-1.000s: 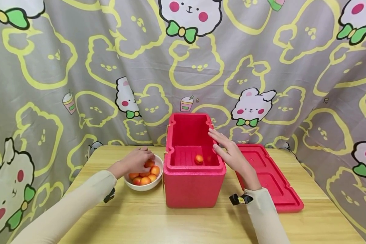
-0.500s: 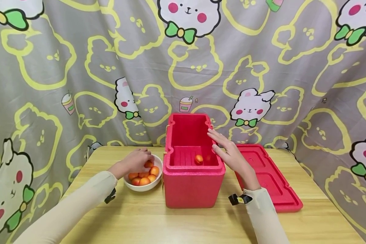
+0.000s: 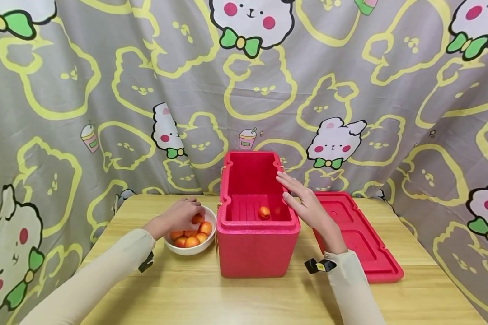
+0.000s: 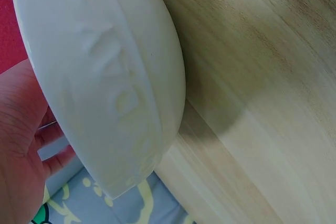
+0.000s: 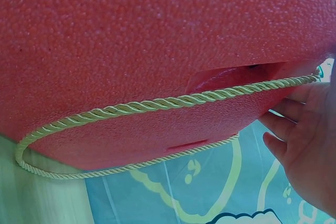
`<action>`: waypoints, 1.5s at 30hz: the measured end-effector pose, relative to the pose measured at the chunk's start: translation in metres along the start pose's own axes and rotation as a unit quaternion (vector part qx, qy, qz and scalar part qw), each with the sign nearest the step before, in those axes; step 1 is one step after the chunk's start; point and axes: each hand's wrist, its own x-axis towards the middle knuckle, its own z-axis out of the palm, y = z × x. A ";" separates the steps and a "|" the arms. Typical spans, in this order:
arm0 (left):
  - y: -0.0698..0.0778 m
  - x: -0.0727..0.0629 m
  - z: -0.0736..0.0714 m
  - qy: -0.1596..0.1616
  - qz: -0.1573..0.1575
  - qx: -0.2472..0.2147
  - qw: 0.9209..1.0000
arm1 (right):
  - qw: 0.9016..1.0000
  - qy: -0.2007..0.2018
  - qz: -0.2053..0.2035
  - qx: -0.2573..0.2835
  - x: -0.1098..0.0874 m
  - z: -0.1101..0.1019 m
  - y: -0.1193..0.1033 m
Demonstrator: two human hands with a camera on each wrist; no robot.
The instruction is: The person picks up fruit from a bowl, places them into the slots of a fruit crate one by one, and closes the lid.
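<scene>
At the left, my left hand [image 3: 180, 215] reaches into a white bowl [image 3: 190, 250] of several small round orange fruits [image 3: 192, 242]. Its fingers curl over one orange fruit [image 3: 198, 218] at the bowl's back, partly hiding it. In the left wrist view, the bowl's outer wall [image 4: 110, 77] covers the fingertips. My right hand [image 3: 307, 205] rests with extended fingers along the right rim of a lidless red foam box [image 3: 259, 253]. One orange fruit [image 3: 264, 212] lies on the box's ribbed floor. The right wrist view shows that hand [image 5: 302, 145] beside the box wall.
The red lid [image 3: 362, 239] lies flat on the wooden table [image 3: 179, 293], right of the box. A twisted gold cord [image 5: 173, 100] loops along the box's side. Behind the table hangs a grey patterned curtain [image 3: 203, 90].
Both hands stay almost where they were, the left in the bowl and the right on the box rim. The whole head view shifts very slightly left.
</scene>
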 end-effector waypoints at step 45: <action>0.010 0.013 -0.103 0.147 0.010 0.013 0.989 | 1.000 0.001 -0.006 0.006 -0.002 0.000 0.001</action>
